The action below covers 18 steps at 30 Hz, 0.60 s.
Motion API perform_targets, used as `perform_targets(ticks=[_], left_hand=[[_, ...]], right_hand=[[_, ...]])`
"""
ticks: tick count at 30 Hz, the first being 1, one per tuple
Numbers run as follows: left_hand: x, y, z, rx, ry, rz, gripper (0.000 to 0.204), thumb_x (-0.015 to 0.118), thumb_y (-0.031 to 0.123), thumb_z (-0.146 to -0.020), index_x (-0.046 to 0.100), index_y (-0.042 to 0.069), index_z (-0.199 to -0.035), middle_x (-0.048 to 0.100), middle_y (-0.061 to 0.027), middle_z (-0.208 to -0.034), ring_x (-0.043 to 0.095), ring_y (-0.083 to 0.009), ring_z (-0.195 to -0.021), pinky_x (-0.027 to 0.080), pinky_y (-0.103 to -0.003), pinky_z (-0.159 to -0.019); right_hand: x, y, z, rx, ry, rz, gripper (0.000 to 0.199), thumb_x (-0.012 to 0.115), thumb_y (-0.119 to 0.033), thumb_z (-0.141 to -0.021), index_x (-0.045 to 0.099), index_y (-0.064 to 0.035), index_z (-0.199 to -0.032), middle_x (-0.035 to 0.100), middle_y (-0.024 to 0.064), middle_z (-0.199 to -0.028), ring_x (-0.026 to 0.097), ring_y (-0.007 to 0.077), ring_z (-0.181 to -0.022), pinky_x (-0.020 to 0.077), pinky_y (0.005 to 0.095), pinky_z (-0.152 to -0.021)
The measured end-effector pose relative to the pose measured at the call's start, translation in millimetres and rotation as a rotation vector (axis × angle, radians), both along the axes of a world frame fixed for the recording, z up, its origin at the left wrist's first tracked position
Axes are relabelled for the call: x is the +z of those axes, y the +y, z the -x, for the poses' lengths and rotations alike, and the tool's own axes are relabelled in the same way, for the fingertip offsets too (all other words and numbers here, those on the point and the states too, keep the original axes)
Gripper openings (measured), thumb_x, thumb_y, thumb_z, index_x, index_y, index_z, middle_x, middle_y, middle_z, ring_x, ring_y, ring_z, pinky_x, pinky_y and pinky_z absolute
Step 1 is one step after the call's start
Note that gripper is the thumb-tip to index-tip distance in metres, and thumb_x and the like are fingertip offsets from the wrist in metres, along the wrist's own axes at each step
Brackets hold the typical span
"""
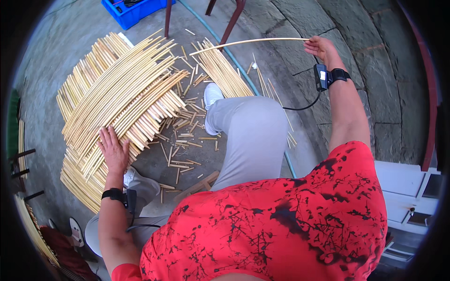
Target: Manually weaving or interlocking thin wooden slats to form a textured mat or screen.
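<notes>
My left hand (114, 147) lies flat with its fingers stretched out on the near edge of a large layered pile of thin pale sticks (119, 96), which look like cane or bamboo. Out to the far right, my right hand (321, 49) pinches one end of a single long thin stick (262, 40). That stick reaches leftward, slightly bowed, and its other end hangs above a smaller bundle of sticks (220, 70) on the ground. The pile's sticks lie side by side in crossing layers.
Short cut-off pieces (185, 136) litter the concrete between my feet. A blue hose (201, 21) runs past the bundle. Beyond stand a blue crate (136, 11) and dark red metal legs (233, 21). White drawers (403, 187) are at the right. Another person's shoe (76, 232) shows lower left.
</notes>
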State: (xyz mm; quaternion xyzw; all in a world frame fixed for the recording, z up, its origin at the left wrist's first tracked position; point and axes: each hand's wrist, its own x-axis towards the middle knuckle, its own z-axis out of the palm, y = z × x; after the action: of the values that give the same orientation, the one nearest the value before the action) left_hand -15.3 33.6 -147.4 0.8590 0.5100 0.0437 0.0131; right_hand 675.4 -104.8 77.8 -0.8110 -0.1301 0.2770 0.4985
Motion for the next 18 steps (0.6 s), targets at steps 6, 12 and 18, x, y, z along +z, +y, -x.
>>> perform_targets(ticks=[6,12,18], left_hand=[[3,22,1,-0.116,-0.016,-0.142,0.071,0.053,0.036,-0.087,0.02,0.007,-0.143,0.015,-0.0231,-0.147,0.011,-0.039,-0.136,0.015,-0.047,-0.109],[60,32,5,-0.05,-0.057,-0.157,0.07,0.057,0.03,-0.087,0.02,0.009,-0.143,0.016,-0.0259,-0.145,0.015,-0.042,-0.134,0.019,-0.047,-0.109],[152,28,35,0.051,-0.167,-0.189,0.067,0.053,0.034,-0.09,0.02,0.011,-0.143,0.014,-0.0228,-0.147,0.014,-0.0383,-0.136,0.02,-0.047,-0.108]], right_hand=[[-54,-206,-32,-0.529,-0.011,-0.021,0.015,0.05,-0.006,-0.082,0.053,0.006,-0.089,0.062,0.017,-0.085,0.066,0.0268,-0.079,0.0579,0.0377,-0.067],[-149,-329,-21,-0.757,0.114,-0.113,0.017,0.046,-0.004,-0.084,0.048,0.0065,-0.097,0.058,0.0168,-0.086,0.063,0.0278,-0.075,0.0565,0.0376,-0.066],[-224,-336,-24,-0.818,0.17,0.318,0.023,0.051,-0.01,-0.085,0.05,0.0047,-0.102,0.057,0.016,-0.09,0.061,0.0279,-0.075,0.0549,0.0397,-0.067]])
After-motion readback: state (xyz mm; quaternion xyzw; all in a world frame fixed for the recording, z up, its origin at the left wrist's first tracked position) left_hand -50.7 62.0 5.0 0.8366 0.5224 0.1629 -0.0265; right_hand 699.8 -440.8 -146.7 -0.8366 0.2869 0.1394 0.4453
